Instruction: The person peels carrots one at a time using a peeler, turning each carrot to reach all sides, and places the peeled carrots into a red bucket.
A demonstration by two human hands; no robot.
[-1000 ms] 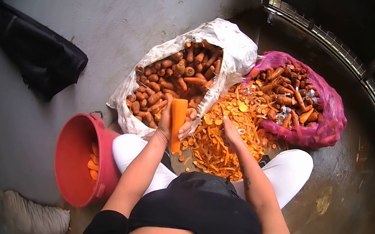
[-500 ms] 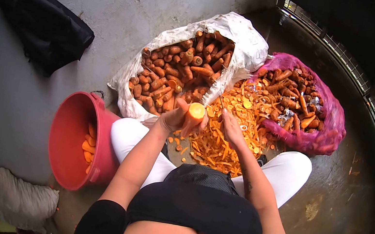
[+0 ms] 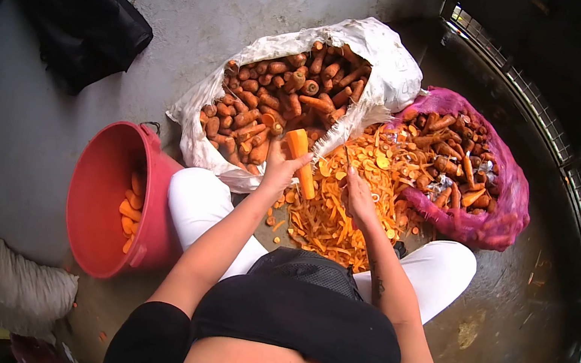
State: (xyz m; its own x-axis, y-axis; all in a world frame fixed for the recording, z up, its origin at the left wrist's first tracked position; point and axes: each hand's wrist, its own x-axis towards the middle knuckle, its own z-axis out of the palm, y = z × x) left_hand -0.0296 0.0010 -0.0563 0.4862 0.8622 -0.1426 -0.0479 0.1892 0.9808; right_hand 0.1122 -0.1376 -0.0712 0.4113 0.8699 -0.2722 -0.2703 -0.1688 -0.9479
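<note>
My left hand (image 3: 283, 169) is closed around a peeled orange carrot (image 3: 301, 162), which is tilted with its thick end up and away from me. To its right, my right hand (image 3: 359, 195) grips a thin, dark knife (image 3: 347, 157), its narrow blade pointing away from me. Knife and carrot are apart. Under both hands lies a heap of carrot peelings (image 3: 333, 226) mixed with round cut slices. Just beyond, a white sack (image 3: 390, 57) lies on its side, its mouth full of unpeeled carrots (image 3: 257, 104).
A red bucket (image 3: 93, 203) with several peeled carrots (image 3: 131, 211) stands at my left knee. On the right, a pink mesh sack (image 3: 510, 209) holds carrots and scraps. Black cloth (image 3: 84, 20) hangs at the wall; a whitish sack (image 3: 23, 287) lies lower left.
My left hand has turned the carrot from end-on to lengthwise and shifted slightly left. The right hand stays nearly in place with the knife. The whole view has shifted a little.
</note>
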